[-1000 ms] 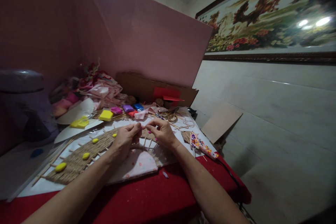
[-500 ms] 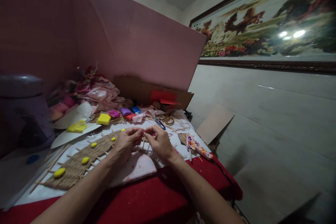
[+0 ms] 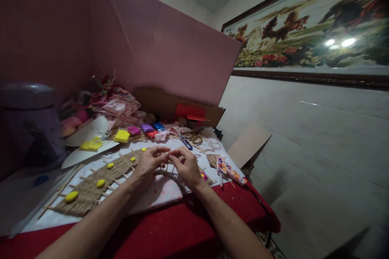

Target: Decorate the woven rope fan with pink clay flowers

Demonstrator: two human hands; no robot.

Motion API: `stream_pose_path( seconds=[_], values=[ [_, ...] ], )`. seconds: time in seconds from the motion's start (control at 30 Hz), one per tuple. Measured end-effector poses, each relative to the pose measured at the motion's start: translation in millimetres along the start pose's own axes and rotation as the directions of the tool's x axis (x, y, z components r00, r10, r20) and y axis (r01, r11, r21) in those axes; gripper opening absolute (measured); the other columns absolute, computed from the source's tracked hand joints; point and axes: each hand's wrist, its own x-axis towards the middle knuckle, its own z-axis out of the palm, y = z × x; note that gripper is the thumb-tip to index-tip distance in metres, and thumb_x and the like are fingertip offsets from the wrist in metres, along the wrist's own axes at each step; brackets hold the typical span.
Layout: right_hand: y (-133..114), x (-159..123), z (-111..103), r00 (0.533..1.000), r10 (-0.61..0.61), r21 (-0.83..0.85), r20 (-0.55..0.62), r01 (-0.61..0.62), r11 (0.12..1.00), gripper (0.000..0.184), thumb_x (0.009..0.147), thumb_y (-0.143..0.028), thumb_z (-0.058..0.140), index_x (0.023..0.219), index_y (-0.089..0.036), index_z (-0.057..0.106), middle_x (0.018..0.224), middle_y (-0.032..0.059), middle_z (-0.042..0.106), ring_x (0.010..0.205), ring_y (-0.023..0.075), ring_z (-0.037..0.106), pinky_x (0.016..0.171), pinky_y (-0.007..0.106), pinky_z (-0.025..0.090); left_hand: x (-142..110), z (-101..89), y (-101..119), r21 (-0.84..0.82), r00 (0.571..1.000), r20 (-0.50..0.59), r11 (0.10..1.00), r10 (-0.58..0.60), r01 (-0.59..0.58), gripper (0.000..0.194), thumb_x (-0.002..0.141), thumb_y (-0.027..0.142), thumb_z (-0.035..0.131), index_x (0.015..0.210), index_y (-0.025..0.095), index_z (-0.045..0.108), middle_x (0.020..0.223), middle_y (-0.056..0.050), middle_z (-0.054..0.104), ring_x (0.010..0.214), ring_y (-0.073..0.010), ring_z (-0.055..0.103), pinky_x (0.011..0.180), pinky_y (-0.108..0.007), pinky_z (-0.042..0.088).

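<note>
My left hand (image 3: 152, 164) and my right hand (image 3: 184, 166) meet fingertip to fingertip above the table, both pinched. Between them shows a speck of pink, seemingly a small piece of modelling clay (image 3: 169, 154), mostly hidden by the fingers. Beneath and left of my hands lies a curved woven twine piece (image 3: 86, 194) with thin sticks poking out along its edges. Yellow clay ovals (image 3: 71, 196) sit spaced along it. Near my right wrist, a pink and yellow bit (image 3: 204, 175) rests on the weave's right end.
A flower-patterned glue gun (image 3: 226, 168) lies at right, its cord over the red cloth (image 3: 158, 232). Behind are blue-handled pliers (image 3: 186, 142), twine, a yellow clay packet (image 3: 122, 136) and other coloured packets. A purple canister (image 3: 32, 129) stands left; a pink panel (image 3: 164, 44) rises behind.
My hands stay pinched together, with the fingers shifted slightly. The whole view has moved a little, and more of the pink and yellow bit by my right wrist shows.
</note>
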Motion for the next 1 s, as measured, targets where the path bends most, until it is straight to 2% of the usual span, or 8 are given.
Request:
stream_pose_path(
  seconds=[0.2,0.3,0.43,0.57,0.67,0.83,1.0],
  values=[
    [6,1,-1,1.000,0.031,0.048,-0.001,-0.031,0.998,0.010,0.081,-0.026,0.060,0.077,-0.018,0.065,0.077,0.0014,0.061,0.074,0.0135,0.056,0.063,0.024,0.043,-3,3.6,4,0.044,1.000,-0.010,0.999,-0.007,0.007,0.041,0.051,0.033,0.080,0.080,0.013,0.061,0.058,0.001,0.060,0.049,-0.0081,0.049,0.046,-0.019,0.038],
    [4,0,-1,0.998,0.032,0.055,-0.048,-0.030,0.998,0.010,0.080,-0.026,0.060,0.075,-0.018,0.064,0.075,0.0011,0.061,0.073,0.0137,0.056,0.062,0.023,0.043,-3,3.4,3,0.101,1.000,-0.016,0.995,-0.018,0.020,0.038,0.053,0.040,0.077,0.074,0.013,0.061,0.059,0.000,0.061,0.048,-0.0077,0.046,0.045,-0.020,0.036],
    [-2,0,-2,0.993,0.024,0.034,-0.119,-0.021,0.999,0.008,0.079,-0.023,0.061,0.072,-0.018,0.062,0.074,0.0008,0.059,0.073,0.0138,0.056,0.061,0.023,0.042,-3,3.3,3,0.256,0.998,0.027,0.964,0.059,-0.064,0.037,0.058,0.047,0.072,0.060,0.012,0.061,0.056,-0.002,0.058,0.049,-0.0076,0.043,0.045,-0.020,0.033],
    [-1,0,-4,0.993,0.001,-0.008,-0.116,-0.002,1.000,0.006,0.079,-0.021,0.060,0.073,-0.018,0.062,0.074,0.0004,0.059,0.072,0.0135,0.056,0.061,0.023,0.042,-2,2.9,2,0.322,0.994,0.054,0.940,0.095,-0.108,0.038,0.061,0.050,0.067,0.061,0.012,0.062,0.057,-0.002,0.058,0.049,-0.0087,0.042,0.046,-0.021,0.032],
    [8,3,-10,0.986,0.019,-0.113,-0.166,-0.038,0.993,0.008,0.080,-0.023,0.057,0.074,-0.019,0.061,0.075,0.0004,0.059,0.071,0.0133,0.056,0.060,0.023,0.041,2,0.0,-1,0.393,0.992,-0.013,0.913,0.128,-0.113,0.037,0.067,0.050,0.059,0.067,0.014,0.063,0.058,-0.002,0.059,0.050,-0.0115,0.046,0.047,-0.023,0.035],
    [25,6,-19,0.983,0.084,-0.433,-0.163,-0.147,0.889,0.007,0.078,-0.020,0.059,0.072,-0.020,0.062,0.079,0.0014,0.060,0.074,0.0154,0.055,0.070,0.027,0.040,6,-5.3,-9,0.605,0.950,-0.035,0.763,0.311,-0.228,0.022,0.067,0.035,0.059,0.057,0.016,0.060,0.055,-0.001,0.059,0.057,-0.0148,0.052,0.057,-0.026,0.038],
    [29,7,-15,0.991,0.100,-0.570,-0.090,-0.133,0.811,0.007,0.077,-0.019,0.058,0.075,-0.021,0.065,0.086,0.0046,0.062,0.090,0.0196,0.054,0.082,0.031,0.037,4,-4.4,-10,0.575,0.944,-0.112,0.795,0.309,-0.192,0.017,0.066,0.031,0.059,0.058,0.017,0.061,0.054,-0.001,0.060,0.054,-0.0152,0.053,0.054,-0.026,0.038]
  ],
)
